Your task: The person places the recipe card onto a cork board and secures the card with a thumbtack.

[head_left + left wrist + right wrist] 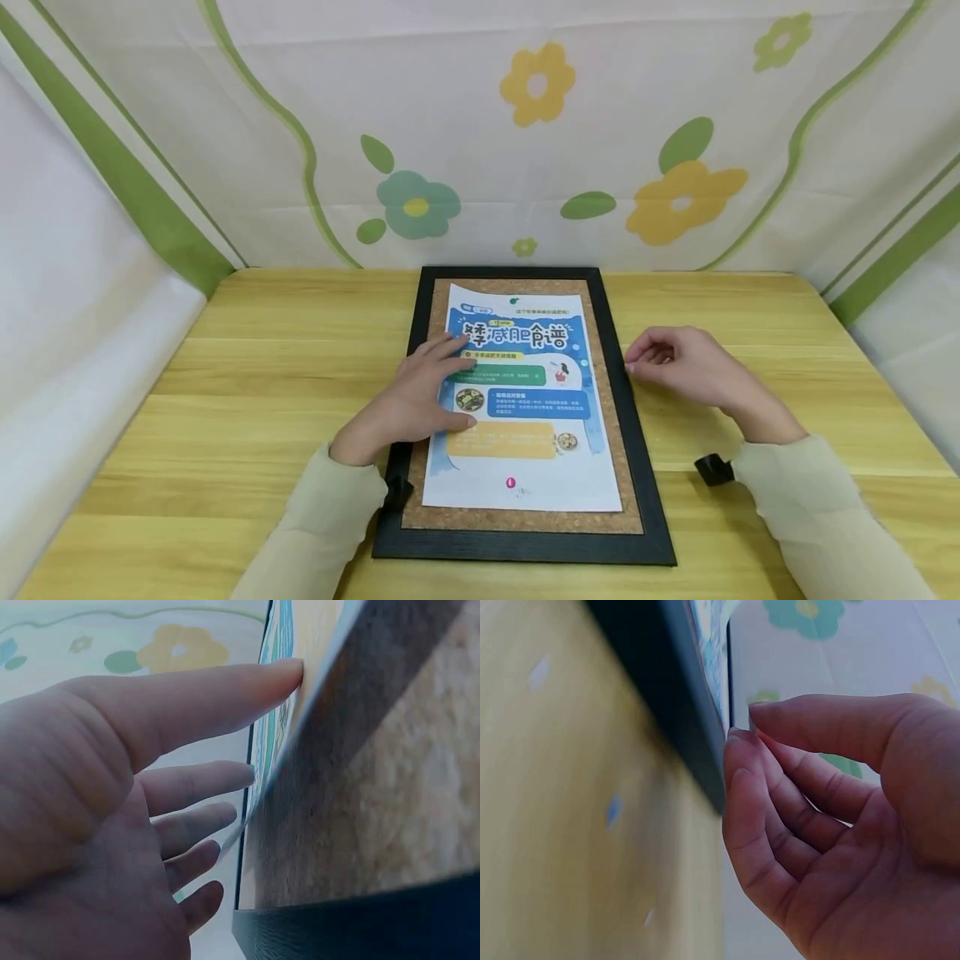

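Note:
A printed sheet [525, 492] with blue, green and yellow blocks lies on a corkboard [630, 508] in a black frame. A green pin [513, 301] is at its top middle, a pink one [511, 482] near its bottom. My left hand [427, 387] spreads its fingers over the sheet's left side. In the left wrist view its thumb touches the sheet [315, 634], whose edge curves up from the cork. Just outside the frame's right side, my right hand [686, 367] curls its fingers, thumb and index tips together. A greyish sliver shows there; whether it is held is unclear.
The board lies on a wooden table [225, 467], its far end close to a white curtain [465, 108] with printed flowers. More curtain hangs at both sides. A black strap end [714, 469] sticks out by the right sleeve.

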`<state>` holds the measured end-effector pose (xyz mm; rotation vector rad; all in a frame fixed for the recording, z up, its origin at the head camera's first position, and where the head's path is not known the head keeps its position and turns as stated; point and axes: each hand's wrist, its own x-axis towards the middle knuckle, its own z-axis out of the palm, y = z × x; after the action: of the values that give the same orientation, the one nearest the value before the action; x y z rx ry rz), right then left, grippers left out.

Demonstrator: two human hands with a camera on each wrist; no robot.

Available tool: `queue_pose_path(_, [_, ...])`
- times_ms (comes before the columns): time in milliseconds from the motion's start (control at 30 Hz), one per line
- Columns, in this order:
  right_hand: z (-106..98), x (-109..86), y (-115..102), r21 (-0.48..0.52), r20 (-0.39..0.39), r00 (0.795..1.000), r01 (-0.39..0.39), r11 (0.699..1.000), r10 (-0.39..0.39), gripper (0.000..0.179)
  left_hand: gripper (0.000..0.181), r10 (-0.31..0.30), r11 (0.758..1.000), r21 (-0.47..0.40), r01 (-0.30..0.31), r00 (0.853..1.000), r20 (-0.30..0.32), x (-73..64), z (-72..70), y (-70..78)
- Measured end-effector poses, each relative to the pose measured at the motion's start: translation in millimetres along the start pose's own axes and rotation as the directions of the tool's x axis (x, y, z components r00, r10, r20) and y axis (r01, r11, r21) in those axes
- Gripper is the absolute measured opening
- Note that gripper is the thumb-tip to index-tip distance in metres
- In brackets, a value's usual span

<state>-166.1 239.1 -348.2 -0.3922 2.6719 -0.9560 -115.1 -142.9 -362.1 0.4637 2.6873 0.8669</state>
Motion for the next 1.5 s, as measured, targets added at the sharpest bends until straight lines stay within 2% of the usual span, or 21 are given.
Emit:
queue_pose_path(133, [7, 11.1, -21, 0.015, 0.011, 0.999, 0.037, 0.999, -0.037, 0.007, 0.071, 0.021, 1.0, 0.015, -0.021, 1.0, 0.016, -2.7, 0.8, 0.2])
queue_pose_path(300, [22, 30.4, -43, 0.006, 0.057, 0.995, 0.081, 0.997, -0.081, 0.003, 0.072, 0.021, 0.999, -0.026, -0.02, 0.999, 0.037, -10.1, 2.4, -1.0])
queue_pose_path(433, [38, 48.4, -57, 0.0, 0.104, 0.989, 0.108, 0.994, -0.107, 0.003, 0.071, 0.052, 0.998, -0.047, -0.049, 0.996, 0.066, -20.4, 3.2, -0.7])
queue_pose_path(633, [60, 70.1, -80, 0.009, 0.164, 0.982, 0.096, 0.995, -0.097, 0.005, 0.073, 0.085, 0.996, -0.022, -0.083, 0.989, 0.121, -34.0, 2.3, 3.2])
queue_pose_path(800, [73, 80.6, -95, -0.018, 0.164, 0.982, 0.099, 0.995, -0.095, 0.006, 0.074, 0.123, 0.992, -0.029, -0.12, 0.982, 0.147, -38.9, 0.0, 0.9])
queue_pose_path(1000, [80, 86.3, -101, -0.016, 0.163, 0.982, 0.104, 0.994, -0.1, 0.003, 0.077, 0.164, 0.983, -0.114, -0.145, 0.97, 0.179, -41.6, -8.0, -16.5])
queue_pose_path(1100, [80, 87.2, -102, -0.019, 0.162, 0.983, 0.094, 0.995, -0.09, 0.002, 0.076, 0.187, 0.978, -0.127, -0.166, 0.965, 0.181, -40.4, -10.5, -21.9])
queue_pose_path(1233, [81, 87.4, -102, -0.019, 0.153, 0.985, 0.085, 0.996, -0.081, 0.003, 0.075, 0.193, 0.977, -0.126, -0.172, 0.964, 0.182, -39.4, -12.6, -23.9])
queue_pose_path(1367, [83, 89.4, -104, -0.025, 0.145, 0.984, 0.11, 0.994, -0.106, 0.004, 0.074, 0.181, 0.979, -0.126, -0.16, 0.967, 0.18, -39.7, -12.8, -24.5])
queue_pose_path(1500, [85, 91.7, -108, -0.015, 0.184, 0.975, 0.13, 0.991, -0.125, 0.005, 0.074, 0.178, 0.979, -0.125, -0.158, 0.969, 0.171, -40.3, -11.5, -24.8])
